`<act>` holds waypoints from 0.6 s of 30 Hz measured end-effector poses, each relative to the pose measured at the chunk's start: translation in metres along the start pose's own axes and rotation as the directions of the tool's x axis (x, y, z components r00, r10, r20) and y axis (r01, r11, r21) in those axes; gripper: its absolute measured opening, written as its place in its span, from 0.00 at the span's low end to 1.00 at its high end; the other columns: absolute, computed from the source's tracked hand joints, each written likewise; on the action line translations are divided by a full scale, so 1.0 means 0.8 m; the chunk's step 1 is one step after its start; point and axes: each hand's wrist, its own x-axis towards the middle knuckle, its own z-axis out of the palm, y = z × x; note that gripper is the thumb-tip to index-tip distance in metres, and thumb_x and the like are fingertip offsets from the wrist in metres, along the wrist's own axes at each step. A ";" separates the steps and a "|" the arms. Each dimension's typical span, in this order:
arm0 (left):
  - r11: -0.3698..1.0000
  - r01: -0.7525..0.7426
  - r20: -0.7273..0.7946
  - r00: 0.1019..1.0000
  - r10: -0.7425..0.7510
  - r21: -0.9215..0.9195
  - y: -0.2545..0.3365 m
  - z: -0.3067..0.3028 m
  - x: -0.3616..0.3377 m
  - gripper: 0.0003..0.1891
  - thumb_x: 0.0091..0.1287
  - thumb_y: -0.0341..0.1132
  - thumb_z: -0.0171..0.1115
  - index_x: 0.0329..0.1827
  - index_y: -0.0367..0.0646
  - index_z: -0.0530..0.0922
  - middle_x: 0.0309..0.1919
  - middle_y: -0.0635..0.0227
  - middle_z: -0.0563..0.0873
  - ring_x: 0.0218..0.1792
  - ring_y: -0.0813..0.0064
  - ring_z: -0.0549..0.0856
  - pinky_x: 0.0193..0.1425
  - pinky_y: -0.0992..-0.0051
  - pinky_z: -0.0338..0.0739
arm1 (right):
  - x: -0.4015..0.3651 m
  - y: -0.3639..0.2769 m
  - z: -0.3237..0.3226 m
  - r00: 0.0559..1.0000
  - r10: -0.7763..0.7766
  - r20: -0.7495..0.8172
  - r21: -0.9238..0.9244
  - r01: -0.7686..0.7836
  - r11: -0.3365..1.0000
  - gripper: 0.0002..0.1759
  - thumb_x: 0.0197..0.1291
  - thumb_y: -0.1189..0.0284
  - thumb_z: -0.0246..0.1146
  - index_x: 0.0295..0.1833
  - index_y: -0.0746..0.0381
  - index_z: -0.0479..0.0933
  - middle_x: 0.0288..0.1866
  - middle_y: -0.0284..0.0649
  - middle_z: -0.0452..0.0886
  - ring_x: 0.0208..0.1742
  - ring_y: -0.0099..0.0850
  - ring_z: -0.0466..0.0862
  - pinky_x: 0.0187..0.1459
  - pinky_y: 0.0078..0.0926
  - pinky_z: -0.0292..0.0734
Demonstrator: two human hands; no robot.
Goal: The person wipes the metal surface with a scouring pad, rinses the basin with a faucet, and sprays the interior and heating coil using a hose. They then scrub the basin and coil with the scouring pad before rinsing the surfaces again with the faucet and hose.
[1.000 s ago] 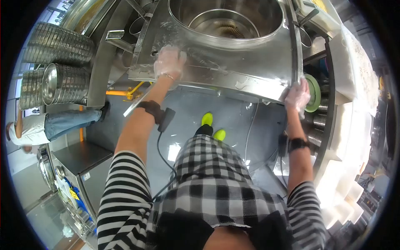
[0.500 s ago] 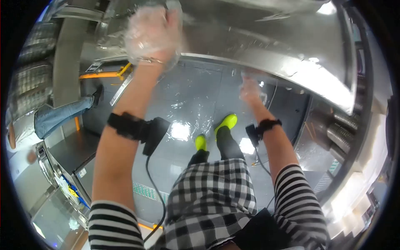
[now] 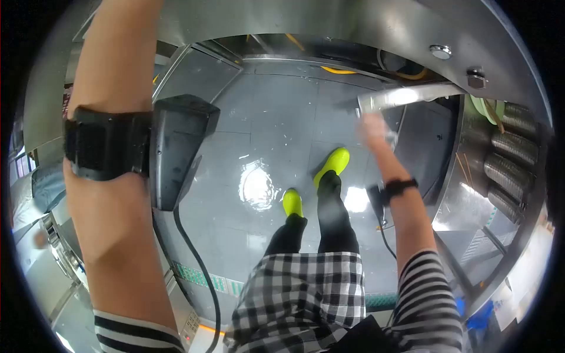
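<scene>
My left forearm (image 3: 115, 141), with a black strap and a dark boxy device (image 3: 182, 150) on it, reaches past the top edge; the left hand is out of view. At the right of centre, my right hand (image 3: 375, 128) is smeared by motion. It is at the left end of a shiny pale bar-like thing (image 3: 412, 95); whether it grips this cannot be made out. The right wrist has a black strap (image 3: 400, 188). Above both arms runs a metal surface (image 3: 329, 20).
Below is a wet grey floor (image 3: 235, 141) with my yellow-green shoes (image 3: 292, 203). Ribbed silver rolls (image 3: 512, 147) lie on a metal shelf at the right. At the far left is part of a person in pale clothing (image 3: 22, 197).
My left hand has gone out of view past the top, and its forearm looks larger and nearer. My right hand has moved slightly right and down. The shiny bar-like thing now shows beside it.
</scene>
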 end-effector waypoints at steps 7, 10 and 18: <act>0.998 0.067 0.107 0.992 -0.065 -0.015 -0.009 -0.002 0.018 0.23 0.64 0.52 0.43 0.26 0.44 0.79 0.32 0.56 0.81 0.38 0.54 0.79 0.42 0.59 0.73 | -0.226 0.212 0.212 0.885 0.405 0.231 -0.019 -0.412 0.911 0.30 0.55 0.49 0.52 0.55 0.61 0.72 0.52 0.44 0.77 0.57 0.41 0.73 0.61 0.34 0.61; 0.996 0.092 0.183 0.979 -0.087 -0.020 -0.026 -0.009 0.027 0.23 0.64 0.52 0.43 0.26 0.44 0.79 0.32 0.56 0.81 0.38 0.54 0.79 0.42 0.59 0.73 | -0.294 0.211 0.163 0.839 0.482 0.252 0.063 -0.512 0.857 0.29 0.55 0.50 0.52 0.54 0.61 0.72 0.52 0.46 0.77 0.55 0.42 0.75 0.58 0.34 0.67; 0.989 0.102 0.221 0.972 -0.077 -0.105 -0.089 -0.117 0.042 0.25 0.66 0.49 0.42 0.21 0.38 0.77 0.26 0.52 0.79 0.33 0.52 0.78 0.41 0.60 0.70 | -0.388 0.026 -0.226 0.980 -0.195 0.042 0.510 0.147 0.847 0.14 0.59 0.60 0.53 0.34 0.59 0.75 0.33 0.46 0.79 0.37 0.44 0.79 0.38 0.37 0.75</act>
